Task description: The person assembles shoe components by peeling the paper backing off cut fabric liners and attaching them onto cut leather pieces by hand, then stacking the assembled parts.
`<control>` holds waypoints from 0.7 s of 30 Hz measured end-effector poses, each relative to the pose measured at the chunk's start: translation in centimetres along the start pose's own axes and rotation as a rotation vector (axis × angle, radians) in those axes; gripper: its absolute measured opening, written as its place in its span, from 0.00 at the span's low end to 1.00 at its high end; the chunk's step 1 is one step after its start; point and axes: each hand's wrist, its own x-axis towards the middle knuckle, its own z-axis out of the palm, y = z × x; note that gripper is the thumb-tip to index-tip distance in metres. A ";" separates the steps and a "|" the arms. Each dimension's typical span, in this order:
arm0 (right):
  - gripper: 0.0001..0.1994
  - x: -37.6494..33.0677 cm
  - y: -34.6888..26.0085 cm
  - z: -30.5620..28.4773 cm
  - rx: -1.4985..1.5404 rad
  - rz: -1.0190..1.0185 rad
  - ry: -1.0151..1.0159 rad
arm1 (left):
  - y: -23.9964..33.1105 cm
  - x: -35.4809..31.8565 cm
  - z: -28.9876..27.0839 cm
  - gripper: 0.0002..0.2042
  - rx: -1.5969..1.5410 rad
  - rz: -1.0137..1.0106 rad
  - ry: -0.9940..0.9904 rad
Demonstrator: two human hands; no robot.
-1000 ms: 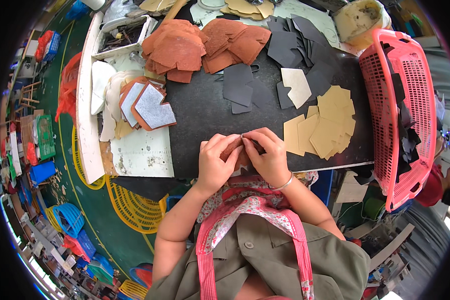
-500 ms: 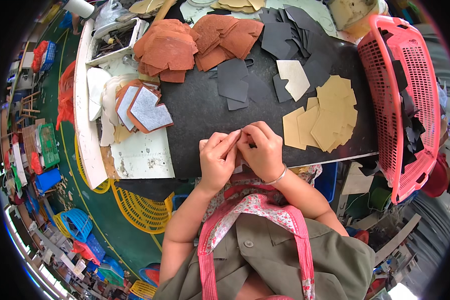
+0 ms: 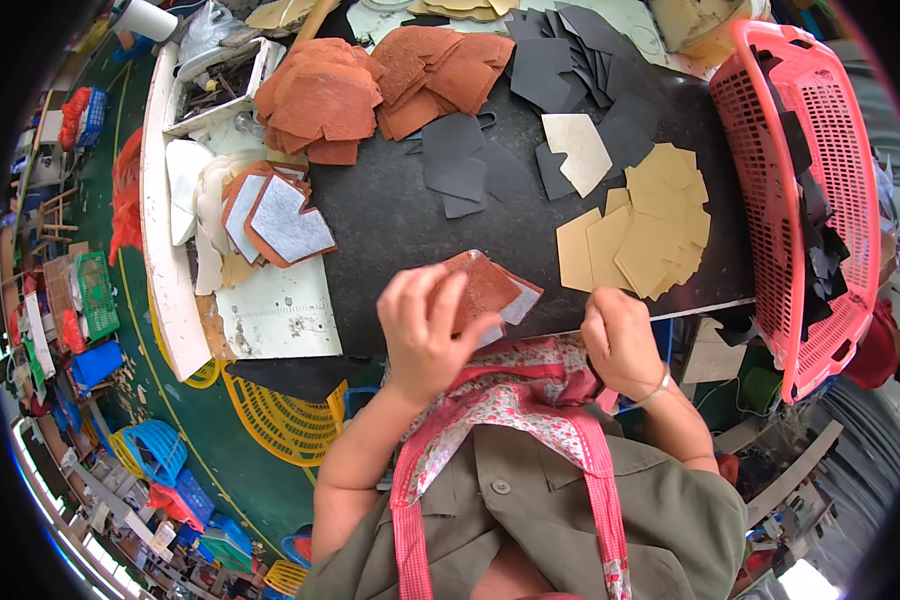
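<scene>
My left hand [image 3: 422, 325] is at the front of the black work mat [image 3: 390, 215], its fingers loosely curved and apart, with the thumb reaching right. Beside and partly beneath it lies a reddish-brown leather piece [image 3: 488, 292] with a pale grey-blue backing [image 3: 522, 302] showing at its right edge. Away to the right, my right hand [image 3: 625, 340] is closed at the table's front edge; whatever its curled fingers hold is hidden. Left of the mat sit brown pieces with pale grey backing [image 3: 288, 222], stacked. Tan pieces [image 3: 660, 225] fan out beyond my right hand.
Brown leather stacks [image 3: 320, 95] and black cut pieces [image 3: 545, 75] lie along the back. A notched cream piece [image 3: 577, 150] rests on black ones. At the right stands a pink basket [image 3: 765, 200] with black scraps; a white tray of tools [image 3: 220, 85] sits back left.
My hands, together at a small thing before, have parted: the left moved left, the right moved right and down. The brown leather piece now shows between them. The whole view shifted slightly.
</scene>
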 end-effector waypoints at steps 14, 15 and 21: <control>0.07 4.0 -3.2 6.2 0.927 0.132 0.449 | 3.2 -0.2 -2.1 0.18 -0.647 -0.290 -0.205; 0.08 4.6 -4.1 6.8 1.103 0.206 0.412 | 3.5 -0.4 -2.3 0.16 -0.748 -0.422 -0.222; 0.09 5.7 -3.5 6.6 0.969 0.110 0.075 | 0.2 -0.8 -3.2 0.07 -1.084 -0.875 -0.082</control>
